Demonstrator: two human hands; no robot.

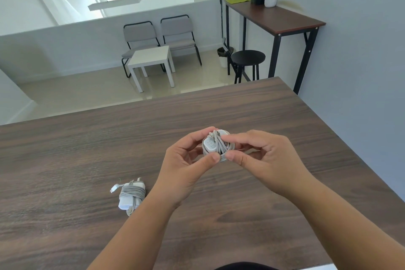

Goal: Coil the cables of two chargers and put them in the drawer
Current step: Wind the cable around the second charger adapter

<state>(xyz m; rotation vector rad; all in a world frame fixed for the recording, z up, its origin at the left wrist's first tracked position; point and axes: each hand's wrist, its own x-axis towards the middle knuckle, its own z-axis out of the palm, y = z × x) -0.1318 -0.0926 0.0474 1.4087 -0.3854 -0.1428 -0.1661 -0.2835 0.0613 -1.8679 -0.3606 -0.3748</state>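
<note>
Pinching a white charger [212, 145] with its cable wrapped round it are both hands, left hand [188, 166] and right hand [263, 160], above the wooden table [87, 160]; another wrapped charger [131, 196] lies there.

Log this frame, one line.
left hand: holds wrapped charger | right hand: pinches its cable | second charger: coiled, on table | drawer: unseen
</note>
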